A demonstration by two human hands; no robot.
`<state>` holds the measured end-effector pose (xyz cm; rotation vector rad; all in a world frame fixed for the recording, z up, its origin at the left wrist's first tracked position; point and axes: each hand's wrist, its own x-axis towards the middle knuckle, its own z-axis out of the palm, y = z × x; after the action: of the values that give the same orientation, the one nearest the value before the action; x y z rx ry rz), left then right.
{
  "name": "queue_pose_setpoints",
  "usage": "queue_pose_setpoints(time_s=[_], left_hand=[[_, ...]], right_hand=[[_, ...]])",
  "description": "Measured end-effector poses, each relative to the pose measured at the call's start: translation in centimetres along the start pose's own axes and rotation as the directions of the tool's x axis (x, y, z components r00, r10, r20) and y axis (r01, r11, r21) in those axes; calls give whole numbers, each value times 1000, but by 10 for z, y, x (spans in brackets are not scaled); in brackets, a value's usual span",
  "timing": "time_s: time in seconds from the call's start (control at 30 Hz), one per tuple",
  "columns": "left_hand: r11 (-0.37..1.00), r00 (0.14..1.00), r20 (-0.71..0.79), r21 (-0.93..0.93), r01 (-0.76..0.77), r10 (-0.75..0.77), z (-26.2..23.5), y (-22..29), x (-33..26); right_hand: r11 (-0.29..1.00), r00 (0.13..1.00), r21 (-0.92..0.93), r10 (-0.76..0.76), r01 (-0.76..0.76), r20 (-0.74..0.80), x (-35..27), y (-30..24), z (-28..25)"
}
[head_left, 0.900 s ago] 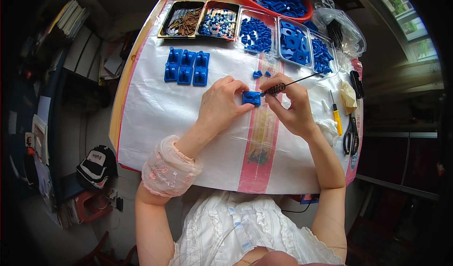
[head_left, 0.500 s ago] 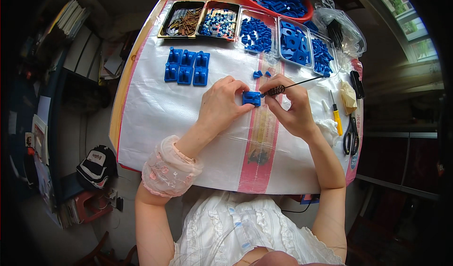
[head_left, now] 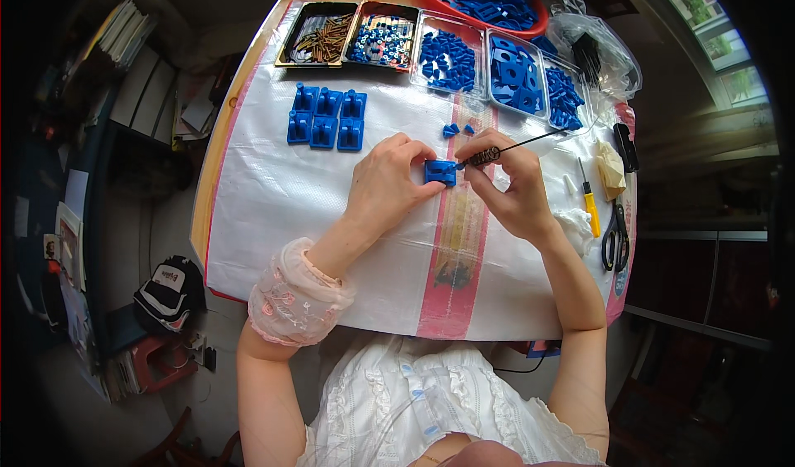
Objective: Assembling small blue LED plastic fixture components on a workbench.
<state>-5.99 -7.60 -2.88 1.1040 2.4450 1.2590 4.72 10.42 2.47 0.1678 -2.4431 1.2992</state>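
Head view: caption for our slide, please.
Left hand holds a blue part; right hand holds a thin dark tool.

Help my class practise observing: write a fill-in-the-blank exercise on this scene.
1. The right hand holds a thin-shafted tool; the left hand pinches a part coloured ____.
2. Six blue pieces stand in ____ rows of three.
3. The screwdriver lying on the white sheet has a handle coloured ____.

Missing words: blue; two; yellow.

The frame's top edge crops the red basin point(head_left: 541, 26); at center, the left hand point(head_left: 391, 173) partly hides the blue plastic part point(head_left: 440, 174).
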Motion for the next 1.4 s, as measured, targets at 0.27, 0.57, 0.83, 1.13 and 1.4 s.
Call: queue_pose_setpoints(time_s=[0.27,0.57,0.83,1.13,1.4], left_hand=[[999,999,26,-16,27,-27,-3,3,1],[1000,1000,-3,3,-7,7,1,-1,0],[1000,1000,-3,10,-8,8,0,0,0],[999,998,38,-14,52,-51,-3,6,1],[998,997,50,-24,66,-65,-6,6,1]], right_hand=[[1000,1000,20,0,0,-2,0,0,1],[1000,1000,-5,-24,24,8,0,3,0],[1000,1000,8,1,-1,4,0,-1,1],[999,999,-19,-37,37,-19,0,5,2],[1000,1000,7,4,-4,-16,4,1,5]])
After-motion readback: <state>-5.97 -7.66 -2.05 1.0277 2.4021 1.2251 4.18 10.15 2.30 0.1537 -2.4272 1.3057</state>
